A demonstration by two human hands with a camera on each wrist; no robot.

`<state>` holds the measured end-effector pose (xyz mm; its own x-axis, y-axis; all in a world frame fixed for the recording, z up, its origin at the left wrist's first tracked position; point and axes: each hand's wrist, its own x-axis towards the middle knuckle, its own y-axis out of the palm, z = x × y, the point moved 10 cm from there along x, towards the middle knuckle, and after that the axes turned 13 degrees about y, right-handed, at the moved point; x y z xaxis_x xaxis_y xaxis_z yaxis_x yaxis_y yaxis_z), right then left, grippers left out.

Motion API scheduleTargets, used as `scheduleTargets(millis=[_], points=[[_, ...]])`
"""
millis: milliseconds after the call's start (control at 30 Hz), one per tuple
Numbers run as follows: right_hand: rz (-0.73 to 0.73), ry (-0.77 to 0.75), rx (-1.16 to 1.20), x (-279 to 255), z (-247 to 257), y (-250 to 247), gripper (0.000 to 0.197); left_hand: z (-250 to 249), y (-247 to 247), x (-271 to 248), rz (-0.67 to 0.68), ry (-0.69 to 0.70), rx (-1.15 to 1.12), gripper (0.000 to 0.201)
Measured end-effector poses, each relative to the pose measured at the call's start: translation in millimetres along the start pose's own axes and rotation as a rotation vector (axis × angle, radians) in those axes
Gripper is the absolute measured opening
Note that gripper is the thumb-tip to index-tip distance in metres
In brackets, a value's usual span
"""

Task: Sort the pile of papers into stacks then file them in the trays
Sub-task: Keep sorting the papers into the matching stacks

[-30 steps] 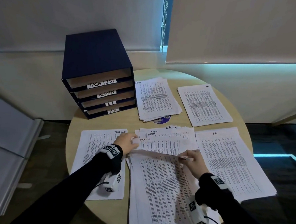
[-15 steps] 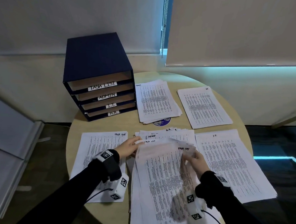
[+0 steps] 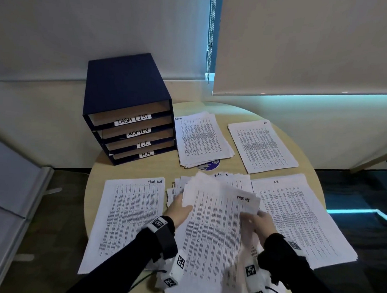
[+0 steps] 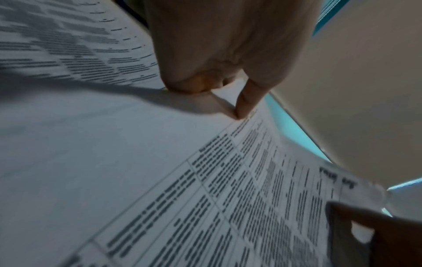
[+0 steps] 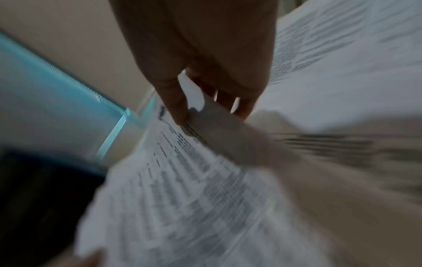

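A lifted printed sheet (image 3: 215,228) headed "Task list" hangs over the loose central pile of papers (image 3: 231,179). My left hand (image 3: 182,203) pinches its left edge; in the left wrist view the left hand (image 4: 219,97) has the thumb on the sheet (image 4: 205,180). My right hand (image 3: 250,216) pinches the sheet's top right corner. The blurred right wrist view shows the right hand (image 5: 205,110) with thumb above and fingers below the sheet (image 5: 182,180). The blue file tray (image 3: 126,86) at the back left has slots labelled TASK LIST, ADMIN, I.T. and H.R.
Sorted stacks lie on the round table (image 3: 92,185): a task list stack (image 3: 126,221) at the left, an admin stack (image 3: 202,140) beside the tray, an H.R. stack (image 3: 262,147) at the back right, an I.T. stack (image 3: 296,223) at the right. A blue disc (image 3: 209,165) peeks from under the admin stack.
The top sheet, low over the pile a second ago, has been raised by both hands and now tilts up over the pile. The sorted stacks have not moved.
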<state>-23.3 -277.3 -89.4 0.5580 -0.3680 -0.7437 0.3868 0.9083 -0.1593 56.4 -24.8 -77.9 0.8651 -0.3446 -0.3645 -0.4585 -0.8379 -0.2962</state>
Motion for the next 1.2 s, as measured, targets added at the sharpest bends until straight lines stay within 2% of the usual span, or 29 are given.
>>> scheduleTargets(millis=[67,133,200,267,367,433,500,600,667,733,767,833,867,967,1133,1200], points=[[0.107,-0.081,0.194,-21.4,35.1,4.1,0.01,-32.6,-12.0,0.2,-0.087,0.076,0.011,0.062],[0.184,-0.176,0.319,-45.1,76.6,5.9,0.019,-69.9,-22.5,-5.7,-0.177,0.131,-0.04,0.062],[0.236,-0.288,0.344,-70.2,113.2,8.8,0.029,-117.9,-33.9,-15.4,-0.266,0.292,-0.105,0.059],[0.314,-0.381,0.388,-96.5,140.3,15.1,0.03,-152.7,-44.2,-28.7,-0.373,0.41,-0.108,0.063],[0.342,-0.513,0.376,-121.2,155.8,24.9,0.027,-162.8,-45.7,-43.1,-0.463,0.491,-0.129,0.068],[0.284,-0.548,0.266,-121.9,149.3,29.4,0.034,-149.5,-43.0,-46.6,-0.474,0.475,-0.104,0.066],[0.227,-0.53,0.259,-113.4,139.8,23.4,0.042,-138.8,-47.5,-46.4,-0.473,0.451,-0.098,0.05],[0.208,-0.485,0.348,-100.8,135.4,16.9,0.043,-124.7,-63.0,-35.6,-0.51,0.41,-0.193,0.053],[0.209,-0.448,0.332,-97.8,136.8,27.0,0.048,-130.7,-71.6,-33.2,-0.532,0.448,-0.255,0.044],[0.208,-0.451,0.284,-96.7,141.8,37.9,0.05,-132.4,-72.1,-30.3,-0.523,0.403,-0.266,0.04],[0.2,-0.457,0.287,-93.2,143.5,39.1,0.047,-130.4,-73.4,-29.2,-0.522,0.373,-0.284,0.049],[0.196,-0.42,0.34,-86.5,142.3,37.0,0.032,-123.9,-71.5,-23.9,-0.484,0.314,-0.293,0.084],[0.199,-0.399,0.342,-84.9,140.4,37.2,0.025,-120.9,-68.7,-21.0,-0.456,0.298,-0.292,0.084],[0.202,-0.456,0.265,-97.7,145.0,46.3,0.014,-128.0,-67.2,-23.5,-0.5,0.364,-0.28,0.046],[0.207,-0.563,0.339,-119.3,148.9,46.4,0.017,-141.8,-63.2,-41.6,-0.605,0.421,-0.27,0.051],[0.187,-0.565,0.317,-120.5,140.3,41.7,0.013,-130.6,-59.5,-44.9,-0.614,0.427,-0.284,0.04]])
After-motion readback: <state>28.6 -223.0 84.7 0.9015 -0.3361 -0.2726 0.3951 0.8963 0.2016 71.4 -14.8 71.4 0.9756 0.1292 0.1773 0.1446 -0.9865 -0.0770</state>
